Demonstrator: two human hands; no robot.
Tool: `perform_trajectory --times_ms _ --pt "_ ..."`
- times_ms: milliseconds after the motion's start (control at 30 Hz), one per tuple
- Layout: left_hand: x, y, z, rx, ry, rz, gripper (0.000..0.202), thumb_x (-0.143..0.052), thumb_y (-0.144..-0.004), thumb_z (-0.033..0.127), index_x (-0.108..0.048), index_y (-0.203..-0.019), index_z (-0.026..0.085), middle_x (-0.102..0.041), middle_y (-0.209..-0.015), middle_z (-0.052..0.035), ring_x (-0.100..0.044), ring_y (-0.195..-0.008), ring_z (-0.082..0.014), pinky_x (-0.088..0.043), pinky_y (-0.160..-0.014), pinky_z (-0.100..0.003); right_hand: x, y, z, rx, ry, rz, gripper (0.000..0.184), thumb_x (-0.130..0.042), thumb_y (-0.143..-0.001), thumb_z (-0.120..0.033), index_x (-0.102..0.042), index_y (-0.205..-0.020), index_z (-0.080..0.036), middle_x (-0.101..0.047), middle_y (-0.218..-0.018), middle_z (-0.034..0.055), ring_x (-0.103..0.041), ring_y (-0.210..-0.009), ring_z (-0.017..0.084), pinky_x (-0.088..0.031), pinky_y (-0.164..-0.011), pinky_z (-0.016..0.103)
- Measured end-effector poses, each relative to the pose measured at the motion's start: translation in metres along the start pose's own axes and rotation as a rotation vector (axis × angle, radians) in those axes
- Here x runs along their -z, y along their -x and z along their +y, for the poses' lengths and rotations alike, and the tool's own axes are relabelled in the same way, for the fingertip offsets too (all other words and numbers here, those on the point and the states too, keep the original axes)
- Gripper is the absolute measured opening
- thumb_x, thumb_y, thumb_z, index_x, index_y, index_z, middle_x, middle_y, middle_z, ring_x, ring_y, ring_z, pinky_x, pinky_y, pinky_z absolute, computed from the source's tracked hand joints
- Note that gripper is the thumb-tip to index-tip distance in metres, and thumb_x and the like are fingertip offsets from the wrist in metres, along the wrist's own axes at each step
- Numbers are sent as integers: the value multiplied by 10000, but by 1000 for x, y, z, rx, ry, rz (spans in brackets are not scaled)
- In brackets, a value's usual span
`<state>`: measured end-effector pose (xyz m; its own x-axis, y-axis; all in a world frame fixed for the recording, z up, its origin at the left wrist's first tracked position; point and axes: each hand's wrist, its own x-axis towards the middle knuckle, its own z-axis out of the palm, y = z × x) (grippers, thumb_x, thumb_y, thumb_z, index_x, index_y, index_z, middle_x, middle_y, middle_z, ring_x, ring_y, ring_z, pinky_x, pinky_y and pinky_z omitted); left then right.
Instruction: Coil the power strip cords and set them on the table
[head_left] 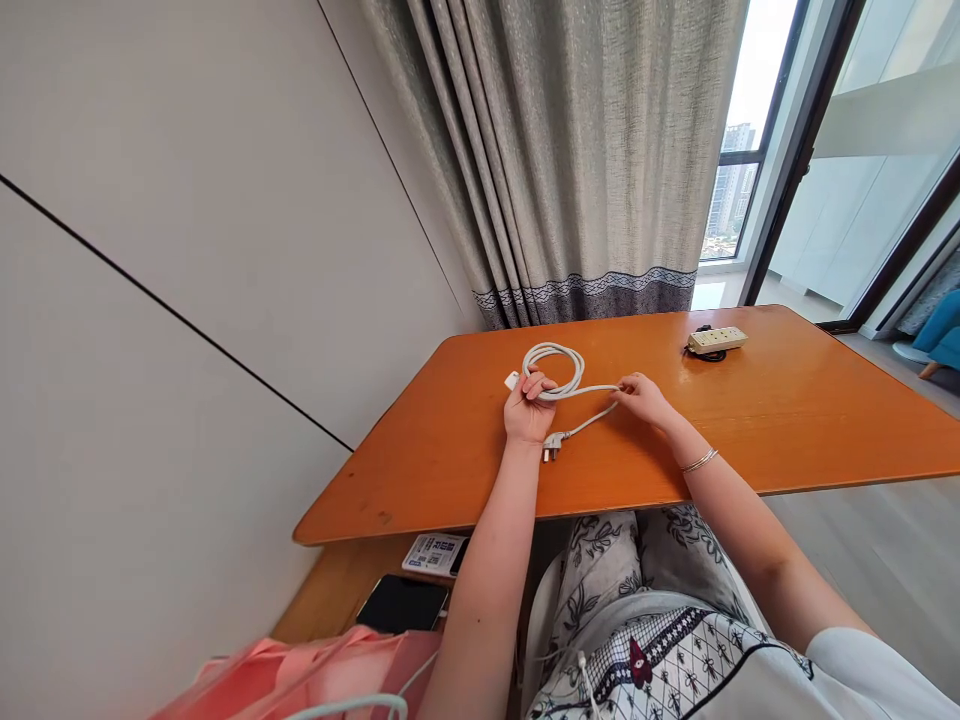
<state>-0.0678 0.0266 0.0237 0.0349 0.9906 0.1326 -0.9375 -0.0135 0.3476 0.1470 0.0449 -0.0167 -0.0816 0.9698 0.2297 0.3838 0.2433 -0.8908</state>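
The left hand (530,405) is grasping a coiled white cable (579,370) over the orange table (420,440) — the right hand (641,397) is pinching its length (the plug (553,442) is showing between them, nearer the left).

You sit in what looks like a high-rise home: a brown table (420,450) before you, long grey curtain (622,150), glass door (885,190), tower blocks (733,190) outside, blue seat (943,338) far right
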Motion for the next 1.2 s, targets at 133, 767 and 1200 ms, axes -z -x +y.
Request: perform_trajectory --times_ms 133,767,1200 --pt "1 6 -2 99 -39 -56 274 -311 -1025 128 -543 -883 151 -279 -574 93 -294 -403 -30 -407 -569 -178 8 -2 1 -159 -200 -10 163 -677 -671 -341 -650 -701 -184 -500 -555 -42 -461 -595 128 -340 -580 249" --pt "8 12 -30 546 -441 -266 80 -561 -926 186 -588 -870 135 -222 -523 116 -229 -371 -36 -361 -550 -227 3 -1 -7 -5 -815 118 444 -785 -659 -320 -654 -1056 -171 -750 -1083 103 -695 -943 209 -531 -831 327" --pt "19 11 -41 750 -577 -480 125 -628 -851 265 -584 -857 149 -301 -480 108 -231 -353 -49 -374 -528 -241 2 9 -22 96 -763 106 442 -712 -728 -569 -690 -997 -219 -744 -882 60 -680 -828 197 -529 -746 320"
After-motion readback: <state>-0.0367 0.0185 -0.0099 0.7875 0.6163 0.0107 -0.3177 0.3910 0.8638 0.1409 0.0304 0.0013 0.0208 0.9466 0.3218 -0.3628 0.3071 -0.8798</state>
